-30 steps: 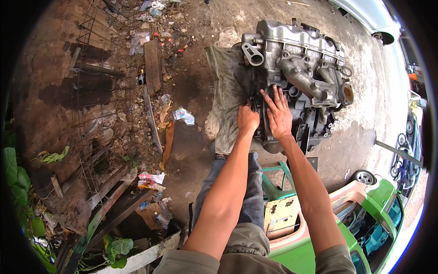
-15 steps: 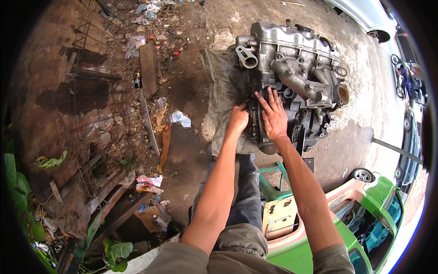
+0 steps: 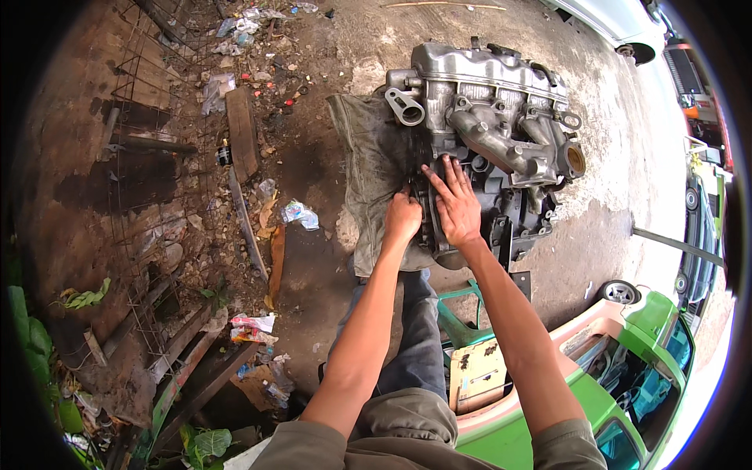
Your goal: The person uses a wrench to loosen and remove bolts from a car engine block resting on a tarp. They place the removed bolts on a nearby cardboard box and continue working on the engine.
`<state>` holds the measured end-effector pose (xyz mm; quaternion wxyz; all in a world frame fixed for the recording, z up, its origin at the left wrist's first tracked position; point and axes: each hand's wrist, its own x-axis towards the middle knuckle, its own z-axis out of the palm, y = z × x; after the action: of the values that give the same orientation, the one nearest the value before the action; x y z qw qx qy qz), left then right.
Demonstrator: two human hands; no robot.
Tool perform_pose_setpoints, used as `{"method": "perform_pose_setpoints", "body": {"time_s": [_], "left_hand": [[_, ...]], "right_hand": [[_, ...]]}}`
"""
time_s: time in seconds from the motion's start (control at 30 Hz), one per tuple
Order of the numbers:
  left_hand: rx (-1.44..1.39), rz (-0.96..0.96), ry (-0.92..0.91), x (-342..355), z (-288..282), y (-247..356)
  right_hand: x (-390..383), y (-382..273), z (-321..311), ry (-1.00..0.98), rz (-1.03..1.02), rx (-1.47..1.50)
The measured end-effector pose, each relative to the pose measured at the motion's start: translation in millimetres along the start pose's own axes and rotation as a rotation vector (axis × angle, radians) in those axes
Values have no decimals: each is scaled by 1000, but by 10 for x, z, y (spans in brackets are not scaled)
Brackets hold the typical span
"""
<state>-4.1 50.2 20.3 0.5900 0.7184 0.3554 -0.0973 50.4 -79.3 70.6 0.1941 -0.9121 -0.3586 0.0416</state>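
Engine (image 3: pixel 492 98), roomy concrete (image 3: pixel 615 157) rightward; left hand (image 3: pixel 403 218) fisted at left edge, grip unclear, right hand (image 3: pixel 457 207) flat atop

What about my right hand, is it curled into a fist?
No, your right hand lies open against the engine with its fingers extended.

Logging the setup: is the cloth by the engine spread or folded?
Spread: the visible cloth lies broad and mostly flat, wrinkled, beside the engine.
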Motion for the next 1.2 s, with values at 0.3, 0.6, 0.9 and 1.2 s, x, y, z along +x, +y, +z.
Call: {"method": "perform_pose_setpoints", "body": {"time_s": [0.3, 0.6, 0.9, 1.2], "left_hand": [[300, 75, -195, 48, -183, 170], [244, 28, -201, 56, -117, -19], [162, 101, -50, -27, -78, -53], [71, 248, 34, -35, -40, -52]], "right_hand": [[14, -23, 17, -14, 9, -16], [21, -30, 13, 13, -10, 1], [30, -41, 11, -7, 2, -3], [23, -22, 38, 17, -11, 9]]}}
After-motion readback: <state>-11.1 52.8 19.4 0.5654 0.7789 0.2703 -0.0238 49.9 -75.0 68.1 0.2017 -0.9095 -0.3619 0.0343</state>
